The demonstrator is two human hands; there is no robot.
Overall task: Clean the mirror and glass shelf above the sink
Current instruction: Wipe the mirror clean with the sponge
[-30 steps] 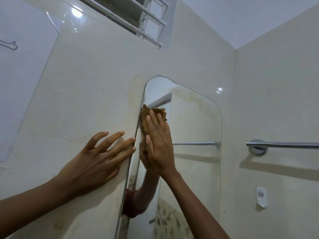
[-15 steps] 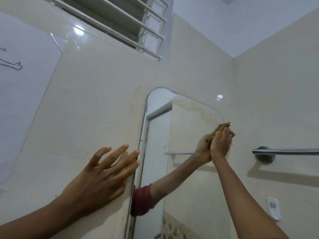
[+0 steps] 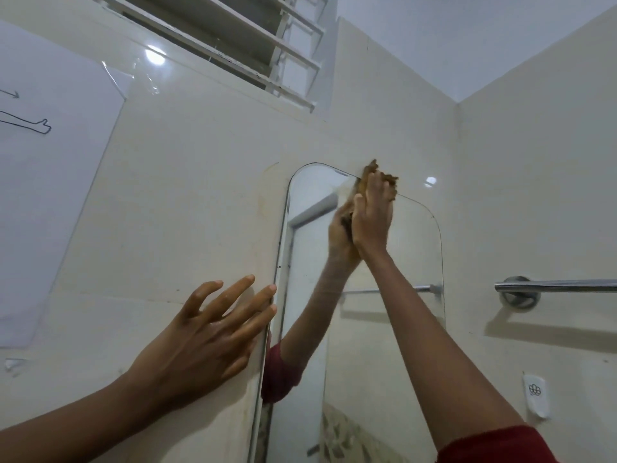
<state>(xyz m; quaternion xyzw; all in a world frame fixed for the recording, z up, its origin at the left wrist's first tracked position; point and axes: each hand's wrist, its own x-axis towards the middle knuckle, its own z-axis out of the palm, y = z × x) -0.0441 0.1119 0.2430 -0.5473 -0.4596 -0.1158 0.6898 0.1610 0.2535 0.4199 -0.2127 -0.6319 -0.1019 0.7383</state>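
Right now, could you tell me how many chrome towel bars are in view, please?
1: the chrome towel bar on the right wall; the one in the rounded mirror is its reflection.

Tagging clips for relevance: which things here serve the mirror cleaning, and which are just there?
In use: mirror, brown cloth, right hand pressing it, left hand on the wall.
Just there: towel bar, white plastic fitting, paper sheet, louvre window.

Soft, dim light is filling the room; glare is shining on the tiles (image 3: 207,168) above the left hand (image 3: 200,342); edges are bending.
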